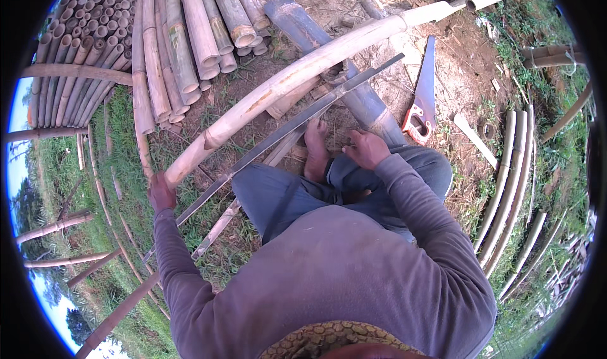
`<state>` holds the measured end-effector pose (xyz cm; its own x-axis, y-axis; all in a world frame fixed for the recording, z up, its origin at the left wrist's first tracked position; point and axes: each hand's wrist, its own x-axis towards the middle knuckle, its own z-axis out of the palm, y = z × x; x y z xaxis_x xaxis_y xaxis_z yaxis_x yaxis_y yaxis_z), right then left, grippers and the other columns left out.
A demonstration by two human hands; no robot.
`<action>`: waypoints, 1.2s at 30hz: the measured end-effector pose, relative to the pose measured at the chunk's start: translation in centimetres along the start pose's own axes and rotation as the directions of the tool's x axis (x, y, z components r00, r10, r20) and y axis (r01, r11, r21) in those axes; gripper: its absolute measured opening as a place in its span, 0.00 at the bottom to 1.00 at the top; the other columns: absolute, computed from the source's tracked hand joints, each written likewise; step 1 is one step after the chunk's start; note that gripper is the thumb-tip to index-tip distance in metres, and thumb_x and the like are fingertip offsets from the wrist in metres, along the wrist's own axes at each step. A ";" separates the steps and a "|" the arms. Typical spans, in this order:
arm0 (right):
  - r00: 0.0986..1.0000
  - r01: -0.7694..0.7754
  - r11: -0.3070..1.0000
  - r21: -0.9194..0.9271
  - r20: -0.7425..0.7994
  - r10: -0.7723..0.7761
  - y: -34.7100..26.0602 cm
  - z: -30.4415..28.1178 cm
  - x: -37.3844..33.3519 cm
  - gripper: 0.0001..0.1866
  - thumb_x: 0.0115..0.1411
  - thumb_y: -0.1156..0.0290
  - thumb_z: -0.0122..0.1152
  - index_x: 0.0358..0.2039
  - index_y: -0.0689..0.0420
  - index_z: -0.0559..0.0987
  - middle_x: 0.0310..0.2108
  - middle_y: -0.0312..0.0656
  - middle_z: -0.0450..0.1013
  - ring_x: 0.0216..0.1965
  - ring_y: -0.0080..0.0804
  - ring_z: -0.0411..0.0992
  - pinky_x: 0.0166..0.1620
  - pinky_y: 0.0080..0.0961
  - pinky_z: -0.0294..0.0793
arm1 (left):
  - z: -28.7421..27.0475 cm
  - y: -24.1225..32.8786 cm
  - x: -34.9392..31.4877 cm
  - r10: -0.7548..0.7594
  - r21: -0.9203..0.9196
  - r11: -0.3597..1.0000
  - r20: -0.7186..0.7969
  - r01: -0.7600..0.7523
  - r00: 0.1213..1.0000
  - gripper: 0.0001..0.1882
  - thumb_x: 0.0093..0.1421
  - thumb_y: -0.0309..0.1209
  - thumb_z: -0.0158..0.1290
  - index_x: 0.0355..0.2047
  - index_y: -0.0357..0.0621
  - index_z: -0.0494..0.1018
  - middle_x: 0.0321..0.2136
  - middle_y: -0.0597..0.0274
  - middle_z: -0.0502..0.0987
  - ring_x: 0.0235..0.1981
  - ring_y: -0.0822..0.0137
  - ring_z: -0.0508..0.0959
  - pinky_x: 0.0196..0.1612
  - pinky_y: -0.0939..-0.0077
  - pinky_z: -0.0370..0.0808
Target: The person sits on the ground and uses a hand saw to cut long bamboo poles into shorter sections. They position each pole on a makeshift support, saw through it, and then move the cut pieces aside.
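A long pale bamboo pole slants from lower left to upper right in front of me. My left hand grips its near end. The pole rests across a thick greyish bamboo log lying on the ground. My right hand is closed above my right knee, its fingers curled; a small pale bit shows at the fingertips, too small to name. A hand saw with an orange and white handle lies on the dirt right of the log. A long, narrow dark strip runs below the pole, crossing the log.
Stacked bamboo poles lie at the far left, beside a large upright-facing bundle of cut bamboo. More poles lie on the grass at right. A flat pale offcut sits near the saw. My bare foot is beside the strip.
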<state>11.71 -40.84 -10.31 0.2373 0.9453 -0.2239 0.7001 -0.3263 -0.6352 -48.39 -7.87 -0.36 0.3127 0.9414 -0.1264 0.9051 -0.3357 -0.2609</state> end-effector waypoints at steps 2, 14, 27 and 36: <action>1.000 0.027 1.000 0.015 0.004 -0.027 0.0 -0.2 0.1 0.26 0.66 0.53 0.68 0.55 0.58 0.79 0.46 0.58 0.81 0.46 0.62 0.82 0.50 0.55 0.81 | 1.2 -1.5 -1.3 -0.317 0.154 0.942 0.121 0.298 0.941 0.42 0.56 0.30 0.69 0.70 0.52 0.65 0.65 0.53 0.71 0.67 0.43 0.73 0.66 0.45 0.70; 0.999 -0.040 0.999 0.030 -0.011 0.040 -0.4 -1.5 -0.4 0.25 0.67 0.59 0.66 0.60 0.58 0.79 0.46 0.57 0.81 0.46 0.61 0.81 0.52 0.52 0.81 | -2.4 27.8 2.6 0.307 -0.328 0.745 -0.605 -0.581 0.735 0.33 0.63 0.46 0.69 0.64 0.45 0.73 0.56 0.48 0.78 0.60 0.44 0.75 0.68 0.48 0.68; 0.983 0.170 0.985 0.022 0.070 -0.171 -2.3 -1.3 -0.6 0.19 0.66 0.57 0.69 0.49 0.56 0.78 0.43 0.55 0.82 0.44 0.60 0.83 0.48 0.55 0.82 | 10.2 39.5 -0.4 0.244 -0.110 0.969 0.281 -0.221 0.928 0.39 0.64 0.28 0.57 0.75 0.46 0.60 0.66 0.43 0.73 0.68 0.41 0.75 0.70 0.47 0.72; 0.950 0.262 0.965 0.007 0.175 -0.259 -3.4 -2.1 -1.7 0.21 0.65 0.59 0.70 0.53 0.58 0.80 0.44 0.56 0.82 0.44 0.58 0.83 0.48 0.51 0.82 | 6.1 33.9 0.9 0.430 -0.387 0.868 0.270 -0.312 0.862 0.44 0.58 0.28 0.62 0.75 0.46 0.61 0.63 0.33 0.76 0.64 0.37 0.77 0.67 0.47 0.74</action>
<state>10.34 -41.34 -6.18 -0.0739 0.9813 -0.1779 0.7328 -0.0676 -0.6771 -19.19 -18.56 -15.13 0.5809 0.6579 -0.4792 0.7994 -0.5721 0.1835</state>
